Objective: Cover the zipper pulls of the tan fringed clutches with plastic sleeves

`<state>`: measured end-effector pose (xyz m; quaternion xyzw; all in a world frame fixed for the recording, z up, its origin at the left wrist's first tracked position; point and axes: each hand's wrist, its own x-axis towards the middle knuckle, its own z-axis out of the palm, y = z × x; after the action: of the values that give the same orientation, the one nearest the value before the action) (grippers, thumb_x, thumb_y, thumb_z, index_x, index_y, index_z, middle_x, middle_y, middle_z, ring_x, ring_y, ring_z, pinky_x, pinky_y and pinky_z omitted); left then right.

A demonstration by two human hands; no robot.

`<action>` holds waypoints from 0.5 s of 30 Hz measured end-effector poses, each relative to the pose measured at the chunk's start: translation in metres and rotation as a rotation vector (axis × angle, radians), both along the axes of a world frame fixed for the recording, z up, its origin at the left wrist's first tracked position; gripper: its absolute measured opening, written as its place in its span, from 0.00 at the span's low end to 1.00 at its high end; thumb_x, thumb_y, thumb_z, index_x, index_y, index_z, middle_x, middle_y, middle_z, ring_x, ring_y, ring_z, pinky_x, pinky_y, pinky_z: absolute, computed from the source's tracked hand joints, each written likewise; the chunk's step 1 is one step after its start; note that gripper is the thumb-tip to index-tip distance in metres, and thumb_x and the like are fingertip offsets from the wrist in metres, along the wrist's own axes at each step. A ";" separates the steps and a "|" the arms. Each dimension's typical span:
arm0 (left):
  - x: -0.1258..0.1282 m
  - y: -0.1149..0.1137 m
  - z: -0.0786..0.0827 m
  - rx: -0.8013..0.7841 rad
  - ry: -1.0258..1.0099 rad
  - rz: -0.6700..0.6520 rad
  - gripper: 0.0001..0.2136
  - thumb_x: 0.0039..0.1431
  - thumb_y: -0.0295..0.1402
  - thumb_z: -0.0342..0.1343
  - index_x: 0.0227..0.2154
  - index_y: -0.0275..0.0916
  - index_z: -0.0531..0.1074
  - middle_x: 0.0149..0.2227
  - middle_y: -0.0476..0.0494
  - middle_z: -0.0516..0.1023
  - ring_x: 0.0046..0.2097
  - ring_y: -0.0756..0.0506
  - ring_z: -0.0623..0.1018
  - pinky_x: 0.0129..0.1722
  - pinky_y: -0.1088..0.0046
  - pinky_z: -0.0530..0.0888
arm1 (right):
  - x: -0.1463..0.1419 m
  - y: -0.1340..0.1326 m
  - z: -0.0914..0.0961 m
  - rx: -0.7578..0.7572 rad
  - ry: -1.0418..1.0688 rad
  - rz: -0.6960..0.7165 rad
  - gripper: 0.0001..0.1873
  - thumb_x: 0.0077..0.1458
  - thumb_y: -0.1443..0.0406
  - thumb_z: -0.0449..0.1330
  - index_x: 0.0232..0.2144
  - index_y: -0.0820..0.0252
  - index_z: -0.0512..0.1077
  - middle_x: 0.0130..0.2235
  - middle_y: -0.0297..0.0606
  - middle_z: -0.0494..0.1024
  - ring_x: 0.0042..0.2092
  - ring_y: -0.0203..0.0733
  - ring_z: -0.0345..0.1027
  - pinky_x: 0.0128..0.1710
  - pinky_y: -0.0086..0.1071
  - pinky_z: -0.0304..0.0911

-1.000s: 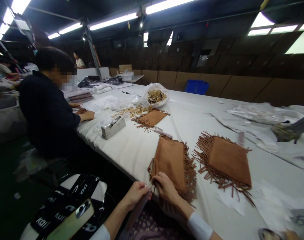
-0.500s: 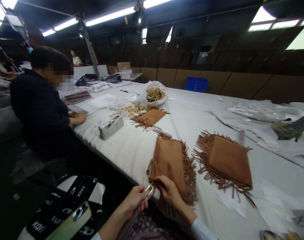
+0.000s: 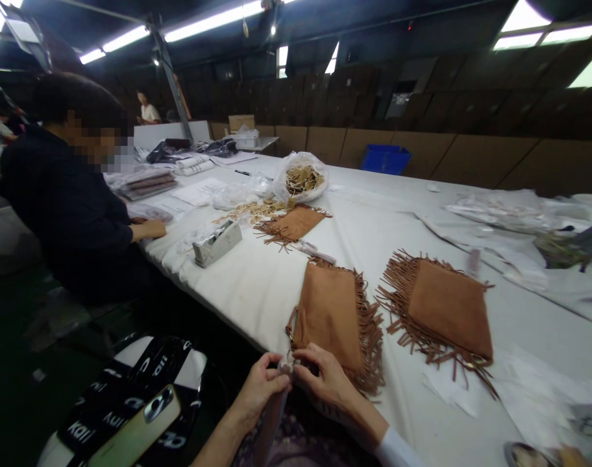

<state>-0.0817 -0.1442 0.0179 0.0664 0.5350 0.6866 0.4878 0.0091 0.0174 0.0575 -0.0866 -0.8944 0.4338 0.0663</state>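
My left hand (image 3: 261, 389) is closed, with thumb and fingers pinching a metal clasp (image 3: 287, 363) that looks wrapped in clear plastic. From the other side, my right hand (image 3: 328, 381) pinches at the same clasp, fingertips nearly touching the left ones. A pale strip (image 3: 271, 425), seemingly a plastic-covered strap, hangs below the left fingers toward my lap. Just beyond the hands, a brown fringed suede pouch (image 3: 331, 314) lies flat at the table edge, its loop and metal ring (image 3: 291, 324) close to the clasp. The fingers partly hide the clasp.
A second fringed pouch (image 3: 446, 308) lies right, a third piece (image 3: 298, 224) farther back. A tape dispenser (image 3: 218, 243), a bag of tags (image 3: 300, 178) and a blue bin (image 3: 385, 159) stand beyond. A co-worker (image 3: 67, 201) sits left; a phone (image 3: 137, 428) lies lower left.
My right hand has moved left from the pouch's corner to the clasp. Both hands now meet there, and the clasp is more covered by fingers and plastic.
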 end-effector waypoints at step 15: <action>-0.001 0.005 0.000 -0.201 0.390 -0.117 0.06 0.50 0.32 0.55 0.29 0.37 0.64 0.21 0.52 0.72 0.21 0.53 0.67 0.23 0.76 0.59 | -0.012 -0.006 -0.006 -0.060 -0.052 -0.049 0.11 0.56 0.64 0.56 0.24 0.62 0.71 0.29 0.35 0.71 0.33 0.37 0.64 0.33 0.29 0.56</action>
<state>-0.0826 -0.1392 0.0180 0.1797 0.6801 0.5745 0.4185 -0.0034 0.0112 0.0519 -0.1217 -0.8800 0.4562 0.0511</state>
